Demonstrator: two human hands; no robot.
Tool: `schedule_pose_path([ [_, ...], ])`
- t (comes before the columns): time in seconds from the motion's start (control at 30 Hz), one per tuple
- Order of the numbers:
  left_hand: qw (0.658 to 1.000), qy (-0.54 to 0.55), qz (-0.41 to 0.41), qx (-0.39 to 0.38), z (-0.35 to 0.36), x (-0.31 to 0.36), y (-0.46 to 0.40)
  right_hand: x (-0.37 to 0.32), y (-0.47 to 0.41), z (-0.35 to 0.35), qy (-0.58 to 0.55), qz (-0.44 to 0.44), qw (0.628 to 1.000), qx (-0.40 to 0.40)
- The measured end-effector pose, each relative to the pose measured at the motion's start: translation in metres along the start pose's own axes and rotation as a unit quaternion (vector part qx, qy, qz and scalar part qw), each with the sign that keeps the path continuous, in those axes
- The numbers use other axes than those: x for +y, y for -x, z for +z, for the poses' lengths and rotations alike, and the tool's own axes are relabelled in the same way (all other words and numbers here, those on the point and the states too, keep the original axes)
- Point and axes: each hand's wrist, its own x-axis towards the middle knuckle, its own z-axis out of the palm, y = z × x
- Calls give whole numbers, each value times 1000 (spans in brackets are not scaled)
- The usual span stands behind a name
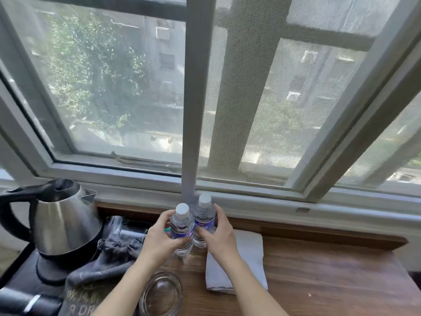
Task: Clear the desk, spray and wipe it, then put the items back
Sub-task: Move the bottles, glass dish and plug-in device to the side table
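Little lettering shows, and almost none of it reads.

The grey cloth bag lying at the lower left, in front of the kettle, carries pale print; its lowest line shows what look like the letters "DR", cut off by the frame edge and the left arm, and the line above it is too faint and creased to make out. The two water bottles each wear a blue and red label, the left hand gripping one and the right hand the other, but the print on both labels is blurred beyond reading.
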Motion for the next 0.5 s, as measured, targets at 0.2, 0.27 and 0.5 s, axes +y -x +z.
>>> schedule_pose_path([
  [0.2, 999, -25, -6, 27, 2, 4, 1, -1, -6, -4, 5, 6, 1000, -1],
  [0.27, 999, -30, -4, 39, 3, 7, 4, -1, -5, -7, 4, 3, 1000, -2],
  [0.5, 997, -16, 24, 75, 11, 30, 18, 0, 9, -22, -31, -28, 999, 34],
])
